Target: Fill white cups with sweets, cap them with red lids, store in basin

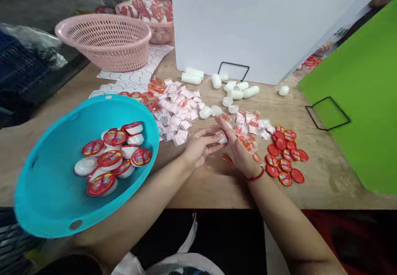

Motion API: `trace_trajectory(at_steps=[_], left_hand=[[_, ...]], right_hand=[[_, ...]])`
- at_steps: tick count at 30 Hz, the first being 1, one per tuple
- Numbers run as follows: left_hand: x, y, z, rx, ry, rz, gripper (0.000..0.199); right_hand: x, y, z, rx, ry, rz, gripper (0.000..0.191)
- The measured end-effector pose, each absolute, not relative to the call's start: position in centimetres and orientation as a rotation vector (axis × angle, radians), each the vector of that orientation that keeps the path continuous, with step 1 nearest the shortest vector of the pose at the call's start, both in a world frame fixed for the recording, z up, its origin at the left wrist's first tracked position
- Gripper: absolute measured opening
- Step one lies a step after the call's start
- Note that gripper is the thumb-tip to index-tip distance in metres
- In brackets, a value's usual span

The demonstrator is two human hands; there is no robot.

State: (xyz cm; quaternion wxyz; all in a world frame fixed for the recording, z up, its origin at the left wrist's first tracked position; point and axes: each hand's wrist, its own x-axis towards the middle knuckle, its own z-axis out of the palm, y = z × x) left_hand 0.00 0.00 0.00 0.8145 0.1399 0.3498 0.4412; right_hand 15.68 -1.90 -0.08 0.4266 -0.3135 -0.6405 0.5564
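From the head camera: a person's left hand [200,144] and right hand [238,151] come together over a wooden counter [214,188], cupping a small white piece with a red edge [222,137] between the fingers. A red cord bracelet [255,176] circles the right wrist. Around the hands lie a heap of glossy pink-and-white plastic sachets [175,115], smooth white plastic capsules [235,91] and flat red foil lids [285,155]. At left, a tilted teal plastic basin [62,130] holds white cups with printed red lids [113,159]. Behind it sit a perforated pink plastic basket [104,43] and a patterned white paper sheet [133,74]. A white board [248,22] and a bright green board [350,101] stand at the counter's far edge, with thin black wire frames [233,70] nearby.
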Motion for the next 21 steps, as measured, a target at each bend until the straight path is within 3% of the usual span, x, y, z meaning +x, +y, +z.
trace_trajectory(at_steps=[12, 18, 21], left_hand=[[0.3, 0.2, 0.4, 0.389, 0.655, 0.906, 0.032], [0.4, 0.4, 1.4, 0.262, 0.473, 0.952, 0.022], [-0.9, -0.1, 3.0, 0.103, 0.352, 0.991, 0.026]], right_hand=[[15.3, -2.3, 0.7, -0.793, -1.444, 1.492, 0.075], [15.6, -1.0, 1.4, -0.827, -1.294, 1.287, 0.085], [16.9, -0.3, 1.8, -0.789, -1.119, 1.187, 0.080]])
